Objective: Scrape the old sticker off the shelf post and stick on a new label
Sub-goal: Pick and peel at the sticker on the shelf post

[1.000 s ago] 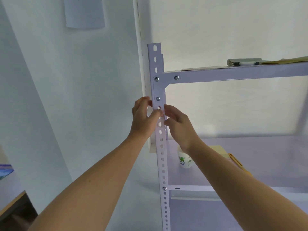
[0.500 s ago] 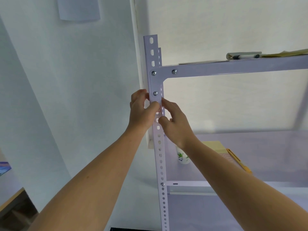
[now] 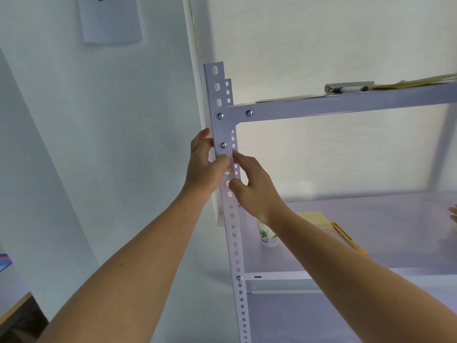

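The white perforated shelf post (image 3: 233, 233) rises through the middle of the view. A small sticker with red print (image 3: 229, 168) sits on its front face, just below the bolted corner bracket (image 3: 222, 134). My left hand (image 3: 205, 169) wraps the post from the left, its thumb pressing the sticker's left side. My right hand (image 3: 254, 189) comes in from the right. Its index fingertip touches the sticker's upper right corner, and its thumb rests on the post just below the sticker. Much of the sticker is hidden under the fingers.
On the middle shelf (image 3: 383, 243) stand a white cup with green print (image 3: 268, 238), a yellow pad (image 3: 312, 217) and a yellow-handled tool (image 3: 347, 237). A marker (image 3: 348, 89) and papers lie on the top shelf. A paper sheet (image 3: 111, 21) hangs on the wall at the left.
Both hands stay at the same spot on the post, with only small finger shifts around the sticker. The view itself has drifted slightly.
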